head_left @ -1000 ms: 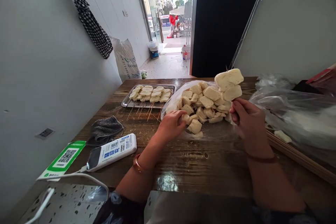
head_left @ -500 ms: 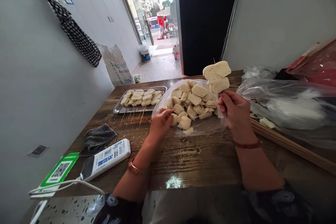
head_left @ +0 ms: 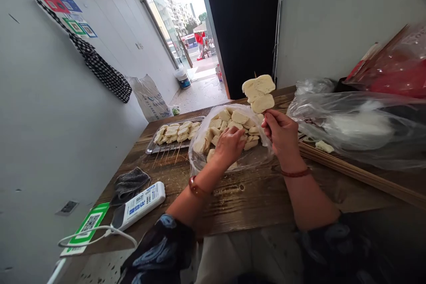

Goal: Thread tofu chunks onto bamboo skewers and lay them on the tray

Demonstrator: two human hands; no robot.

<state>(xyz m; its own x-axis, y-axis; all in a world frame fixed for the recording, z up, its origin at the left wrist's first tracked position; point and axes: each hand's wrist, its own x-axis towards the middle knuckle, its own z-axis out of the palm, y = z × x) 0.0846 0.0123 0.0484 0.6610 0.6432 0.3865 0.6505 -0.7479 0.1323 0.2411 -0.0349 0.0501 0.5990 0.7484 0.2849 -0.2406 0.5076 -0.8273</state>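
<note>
My right hand [head_left: 282,131] is closed on a thin wooden skewer near its lower end. Pale, spongy, bread-like slices [head_left: 261,93] are threaded on it, and its tip [head_left: 255,74] pokes out above them. My left hand [head_left: 229,145] rests over a heap of similar loose slices [head_left: 240,117], its fingers stretched across them and no slice visibly gripped; the fingertips are partly hidden. The heap lies in an open clear plastic bag [head_left: 196,159] on the wooden table. Left of the bag, several filled skewers [head_left: 178,131] lie on a metal tray [head_left: 152,147], sticks toward me.
A bundle of bare skewers [head_left: 353,173] and plastic bags [head_left: 362,128] lie on the right. On the left are a dark cloth [head_left: 133,182], a white device [head_left: 143,202] with a cable and a green QR card [head_left: 88,228]. An open doorway [head_left: 199,71] is beyond.
My left hand has moved from the heap's near left edge rightward and farther onto it. The right hand still holds the filled skewer. The whole view has shifted and tilted somewhat.
</note>
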